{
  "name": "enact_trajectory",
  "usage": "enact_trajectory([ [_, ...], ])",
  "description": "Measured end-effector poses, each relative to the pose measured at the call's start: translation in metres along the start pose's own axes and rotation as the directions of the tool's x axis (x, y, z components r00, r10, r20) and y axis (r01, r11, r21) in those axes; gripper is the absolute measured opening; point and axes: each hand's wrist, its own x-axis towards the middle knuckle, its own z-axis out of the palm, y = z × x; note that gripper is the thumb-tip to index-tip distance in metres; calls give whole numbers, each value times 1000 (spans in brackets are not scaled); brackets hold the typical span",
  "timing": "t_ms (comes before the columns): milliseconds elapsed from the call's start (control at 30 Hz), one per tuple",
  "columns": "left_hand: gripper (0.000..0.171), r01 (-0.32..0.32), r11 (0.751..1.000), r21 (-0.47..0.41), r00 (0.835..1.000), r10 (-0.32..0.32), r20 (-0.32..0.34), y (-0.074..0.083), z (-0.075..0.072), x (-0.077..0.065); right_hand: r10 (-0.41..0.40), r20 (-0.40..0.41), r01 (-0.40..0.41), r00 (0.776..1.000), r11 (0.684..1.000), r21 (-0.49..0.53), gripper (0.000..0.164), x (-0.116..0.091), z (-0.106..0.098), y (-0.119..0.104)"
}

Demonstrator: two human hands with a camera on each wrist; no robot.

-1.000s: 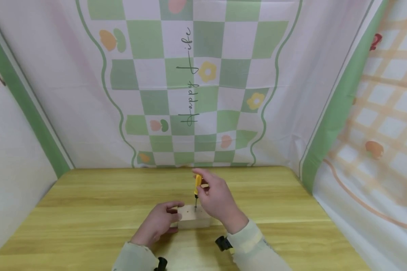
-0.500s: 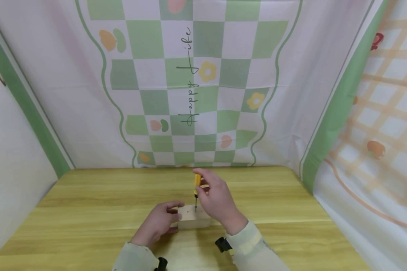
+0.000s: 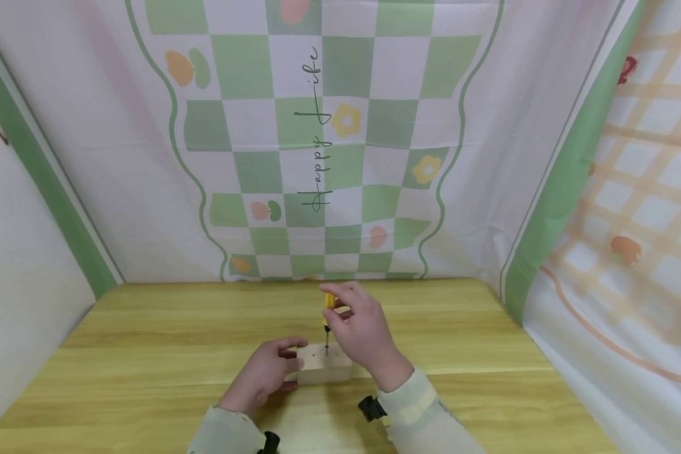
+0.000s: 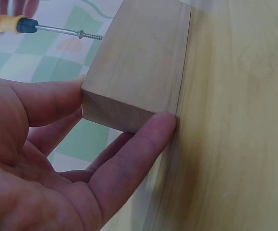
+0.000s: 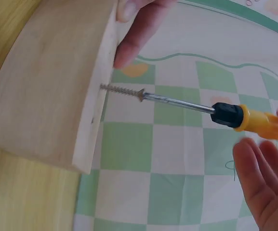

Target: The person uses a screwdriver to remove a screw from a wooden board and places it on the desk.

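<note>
A pale wooden block [image 3: 325, 373] lies on the table, small holes in its top face. At its left end my left hand [image 3: 265, 369] grips it, with thumb and fingers on opposite edges. A threaded screw [image 5: 123, 91] stands upright in the top face, much of its thread showing above the wood. The tip of a yellow-handled screwdriver [image 5: 228, 114] meets the screw's head, shaft and screw in line. My right hand [image 3: 364, 331] holds the handle between thumb and fingers, index finger near its top end; the hand hides part of the handle.
The wood-grain table [image 3: 176, 321] runs back to a green-and-white checked cloth [image 3: 349, 208]. Printed cloth also hangs at both sides. Black wrist-worn devices, one of them a black camera mount [image 3: 371, 408], sit at the pale sleeves [image 3: 431, 416].
My right hand's fingers have shifted slightly round the screwdriver handle, and now cover more of it. My left hand and the block have stayed in place.
</note>
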Motion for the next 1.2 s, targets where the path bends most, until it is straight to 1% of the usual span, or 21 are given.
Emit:
enact_trajectory([
  [100,40,5,1000,3,1000,-5,-2,0,0,0,16,-23,-16,1000,1000,-26,39,0,0,-1],
  [233,40,9,1000,-3,1000,-9,-2,-1,0,0,1,-42,-4,999,998,-65,37,0,1,-3],
  [400,40,-1,1000,-22,1000,1,-2,-2,0,0,12,-24,-12,1000,1000,-21,44,-1,1,-2],
  [467,41,-6,999,-32,1000,6,-1,-3,0,0,22,-14,-22,1000,1000,1,44,-2,2,-1],
  [567,41,-10,999,-32,1000,10,3,-3,0,1,21,-19,-21,1000,1000,-2,40,-3,2,0],
  [800,39,-1,1000,-22,1000,2,9,-2,0,0,3,-75,-9,997,997,-78,39,-2,3,-3],
  [867,39,-1,1000,-22,1000,1,10,-1,0,0,4,-89,-10,996,997,-71,38,-2,3,-3],
  [1033,40,-7,1000,-23,1000,7,11,-1,0,0,2,-75,-4,997,1000,-20,37,-2,3,-3],
  [1100,41,-7,1000,-20,1000,8,10,0,0,0,0,-66,-2,998,1000,-29,36,-2,2,-4],
  [1200,40,-5,1000,-15,1000,5,8,0,0,-1,-3,-66,-3,998,997,-79,36,-1,2,-4],
])
